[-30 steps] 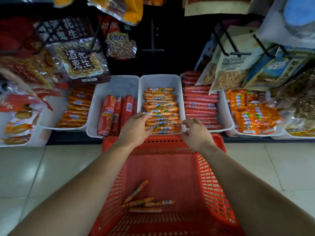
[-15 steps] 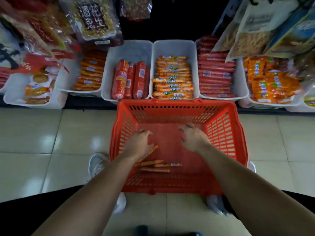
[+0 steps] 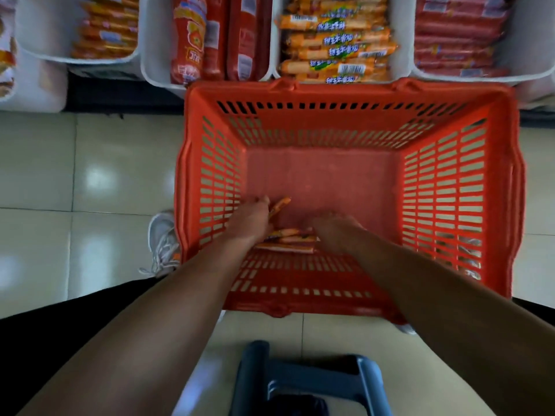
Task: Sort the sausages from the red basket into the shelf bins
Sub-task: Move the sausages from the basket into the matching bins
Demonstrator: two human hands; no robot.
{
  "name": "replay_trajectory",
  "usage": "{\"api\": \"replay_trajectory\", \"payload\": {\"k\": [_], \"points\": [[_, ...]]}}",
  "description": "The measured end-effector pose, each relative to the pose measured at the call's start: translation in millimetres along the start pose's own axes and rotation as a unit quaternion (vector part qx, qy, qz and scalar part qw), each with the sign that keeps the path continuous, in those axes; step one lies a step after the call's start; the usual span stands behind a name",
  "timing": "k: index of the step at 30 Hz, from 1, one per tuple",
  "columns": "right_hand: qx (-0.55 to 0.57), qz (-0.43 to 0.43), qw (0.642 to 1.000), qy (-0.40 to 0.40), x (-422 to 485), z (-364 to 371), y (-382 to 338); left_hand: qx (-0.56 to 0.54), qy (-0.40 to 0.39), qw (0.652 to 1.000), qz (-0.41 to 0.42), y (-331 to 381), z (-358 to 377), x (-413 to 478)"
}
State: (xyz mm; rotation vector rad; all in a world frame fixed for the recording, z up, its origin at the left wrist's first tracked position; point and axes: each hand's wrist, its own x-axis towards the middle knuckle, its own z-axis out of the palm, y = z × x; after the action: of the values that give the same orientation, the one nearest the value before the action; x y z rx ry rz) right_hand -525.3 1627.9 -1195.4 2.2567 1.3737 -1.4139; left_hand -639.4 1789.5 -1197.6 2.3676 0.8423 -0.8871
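Left hand (image 3: 250, 219) closed around an orange sausage (image 3: 279, 205); right hand (image 3: 336, 232), blurred, on the sausage pile (image 3: 288, 241), grip unclear. Both low in the red basket (image 3: 456, 187), frame centre. White bins (image 3: 402, 70) of sausages along the top edge.

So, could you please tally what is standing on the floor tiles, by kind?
Basket: 1
Stool: 1
Shoes: 2, the right one only a sliver beside the basket's near corner
Total: 4
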Motion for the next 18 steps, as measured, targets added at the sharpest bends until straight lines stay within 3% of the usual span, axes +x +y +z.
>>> {"api": "replay_trajectory", "payload": {"k": [8, 12, 18], "points": [[-0.022, 0.002, 0.999, -0.025, 10, 9, 6, 0.032, 0.001, 0.999, 0.011, 1, 16, 15], [0.031, 0.014, 0.999, 0.003, 3, 7, 15, 0.039, -0.02, 0.999, 0.021, 4, 13, 16], [0.123, 0.059, 0.99, -0.02, -17, -4, 38, 0.021, -0.066, 0.997, 0.027, 9, 7, 8]]}}
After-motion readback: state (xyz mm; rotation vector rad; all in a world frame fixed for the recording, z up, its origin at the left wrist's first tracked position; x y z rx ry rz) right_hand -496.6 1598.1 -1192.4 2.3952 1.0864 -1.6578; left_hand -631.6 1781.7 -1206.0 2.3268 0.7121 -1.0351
